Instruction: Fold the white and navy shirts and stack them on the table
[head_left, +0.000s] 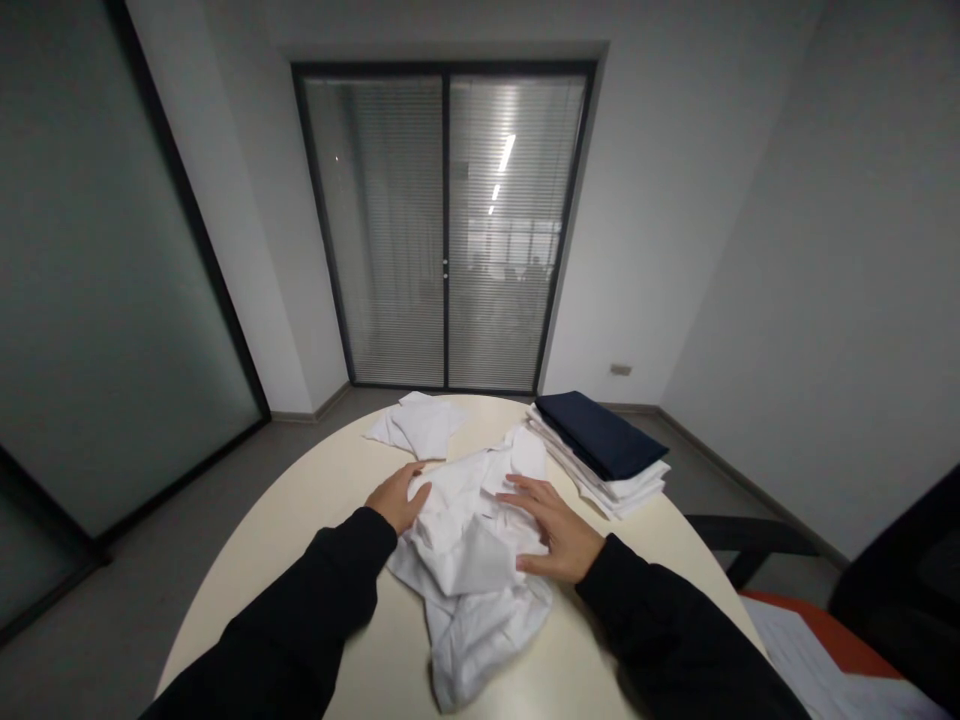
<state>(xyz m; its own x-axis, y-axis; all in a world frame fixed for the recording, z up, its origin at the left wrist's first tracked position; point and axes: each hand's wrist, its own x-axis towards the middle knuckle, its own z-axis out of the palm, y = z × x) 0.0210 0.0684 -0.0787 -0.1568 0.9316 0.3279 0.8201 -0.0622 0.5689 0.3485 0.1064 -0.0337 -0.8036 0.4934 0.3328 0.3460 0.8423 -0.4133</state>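
A crumpled white cloth garment (480,560), possibly a shirt, lies bunched on the round cream table (300,510) in front of me. At its left edge rests my left hand (401,497), thumb apart from the fingers, touching the fabric. My right hand (555,530) is over the garment's right side with fingers spread and thumb apart. Neither hand visibly grips the fabric. The garment's lower part trails toward me, and its exact shape is hidden in the folds.
Behind the garment lies a smaller white cloth (420,425). At the back right sits a stack of folded white cloths (630,492) topped by a dark navy folded cloth (600,435). A black chair (907,580) with papers and an orange item (832,635) stands at right.
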